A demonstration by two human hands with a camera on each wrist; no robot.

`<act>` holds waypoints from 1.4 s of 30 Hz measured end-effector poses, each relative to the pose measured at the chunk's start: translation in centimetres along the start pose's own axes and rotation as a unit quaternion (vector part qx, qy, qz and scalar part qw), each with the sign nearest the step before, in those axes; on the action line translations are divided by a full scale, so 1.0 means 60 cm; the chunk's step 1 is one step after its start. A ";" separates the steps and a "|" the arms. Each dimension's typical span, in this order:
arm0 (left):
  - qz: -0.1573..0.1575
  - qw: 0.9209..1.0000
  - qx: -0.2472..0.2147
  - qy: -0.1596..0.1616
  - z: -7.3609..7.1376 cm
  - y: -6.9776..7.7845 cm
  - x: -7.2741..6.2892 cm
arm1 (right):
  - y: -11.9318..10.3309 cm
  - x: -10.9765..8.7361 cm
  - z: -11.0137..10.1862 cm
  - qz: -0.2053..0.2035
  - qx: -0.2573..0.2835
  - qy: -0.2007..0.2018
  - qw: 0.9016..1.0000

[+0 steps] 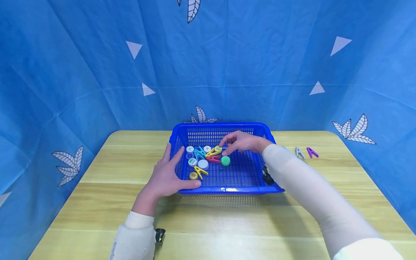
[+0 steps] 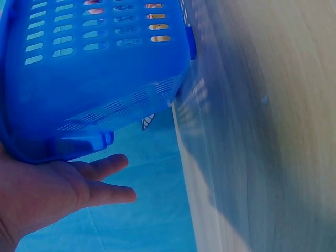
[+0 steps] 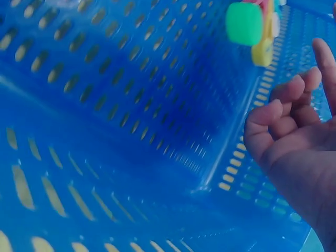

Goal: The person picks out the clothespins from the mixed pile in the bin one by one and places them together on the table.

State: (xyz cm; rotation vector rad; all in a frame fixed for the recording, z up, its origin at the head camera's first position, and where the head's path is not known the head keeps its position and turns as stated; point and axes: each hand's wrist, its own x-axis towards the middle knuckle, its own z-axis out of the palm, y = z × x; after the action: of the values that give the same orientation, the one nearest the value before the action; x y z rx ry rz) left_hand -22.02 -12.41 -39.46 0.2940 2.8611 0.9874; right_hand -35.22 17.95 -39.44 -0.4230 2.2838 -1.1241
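A blue plastic basket holds bottle caps and clothespins, mostly gathered in its left half. My left hand rests on the basket's left front corner. Its thumb lies over the front rim; in the left wrist view two fingers stretch straight outside the wall. Inside the basket, my right hand hovers with bent fingers, thumb and index fingertips apart beside a yellow cap. Just below them is a green cap, next to a red clothespin. In the right wrist view nothing shows in the right hand.
White caps, a blue clothespin and a yellow clothespin lie in the basket. On the wooden table, right of it, are a grey clothespin and a purple clothespin. A blue curtain hangs behind.
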 end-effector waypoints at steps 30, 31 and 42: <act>-0.011 1.000 0.000 -0.002 -0.002 0.002 0.001 | 0.006 0.036 0.018 0.052 -0.028 -0.010 0.998; -0.010 1.000 0.001 -0.002 -0.003 0.003 0.001 | 0.007 0.037 0.019 0.051 -0.034 -0.005 0.998; -0.007 1.000 0.007 -0.001 0.000 0.003 -0.002 | 0.011 0.038 0.030 0.037 -0.064 0.008 0.997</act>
State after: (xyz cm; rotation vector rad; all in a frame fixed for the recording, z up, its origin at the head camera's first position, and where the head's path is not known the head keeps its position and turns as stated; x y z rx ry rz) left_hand -21.89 -12.30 -39.38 0.2768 2.8660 0.9639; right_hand -35.98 16.09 -41.65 -0.3769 2.3731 -0.9517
